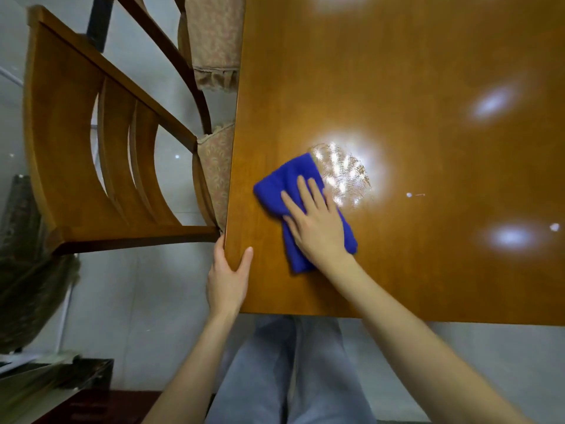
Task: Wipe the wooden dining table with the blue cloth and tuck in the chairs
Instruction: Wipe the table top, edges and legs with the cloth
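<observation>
- A dark mottled shape (27, 270) sits well left of the table (397, 87), too blurred to name.
- A wooden chair (76, 142) stands at the table's left side. Its slatted back is away from the table and its cushion (215, 169) runs under the table's left edge.
- A second chair (171, 47) stands at the same side of the table, farther along. Its frilled cushion (214, 41) also meets the table's left edge.
- The left hand (227, 280) grasps the table's left edge near the near corner. The thumb lies on the tabletop and the fingers wrap down over the side.
- Legs in pale trousers (290, 377) stand just off the table's near edge, near the left corner.
- The blue cloth (275, 185) lies bunched on the tabletop, in the table's near-left part, close to the left edge.
- The right hand (315, 221) presses flat on the cloth with its fingers straight and spread, pointing toward the table's far side. Nothing is gripped.
- A wet, streaked patch (345, 172) shines on the tabletop, touching the cloth's right side.
- A small white speck (409, 194) lies on the tabletop right of the patch.
- Soft patches of glare (492, 102) show toward the table's right side.
</observation>
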